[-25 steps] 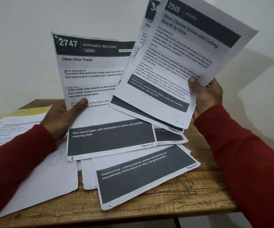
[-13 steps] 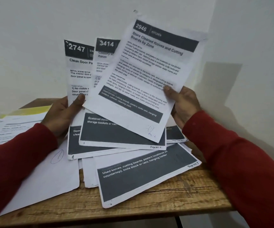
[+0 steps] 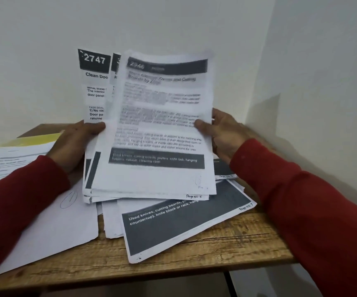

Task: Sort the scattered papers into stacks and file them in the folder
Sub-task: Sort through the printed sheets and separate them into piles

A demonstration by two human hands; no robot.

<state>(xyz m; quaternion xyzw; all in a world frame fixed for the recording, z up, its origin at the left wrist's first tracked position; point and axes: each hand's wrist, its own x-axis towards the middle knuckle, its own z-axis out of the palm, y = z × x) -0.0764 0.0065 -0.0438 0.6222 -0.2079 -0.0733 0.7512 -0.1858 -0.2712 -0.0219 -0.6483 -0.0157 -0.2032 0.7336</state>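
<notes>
I hold a stack of printed sheets (image 3: 158,133) upright above the table, its bottom edge near the papers lying there. The front sheet is headed 2946; behind it at the left peek a second sheet and the one headed 2747 (image 3: 94,82). My left hand (image 3: 74,142) grips the stack's left edge with the thumb on the front. My right hand (image 3: 220,133) grips the right edge the same way. Loose sheets lie flat underneath, among them one marked page 7 (image 3: 184,228) with a dark band.
The wooden table (image 3: 227,249) ends close to me and at the right, near a white wall corner. More white papers (image 3: 8,161) and a yellow folder (image 3: 34,140) lie at the far left. A blank sheet (image 3: 51,228) hangs over the front left.
My right hand has swung the 2946 sheets leftward onto the 2747 sheet. The fan has closed into one nearly squared stack, now held by both hands at its side edges.
</notes>
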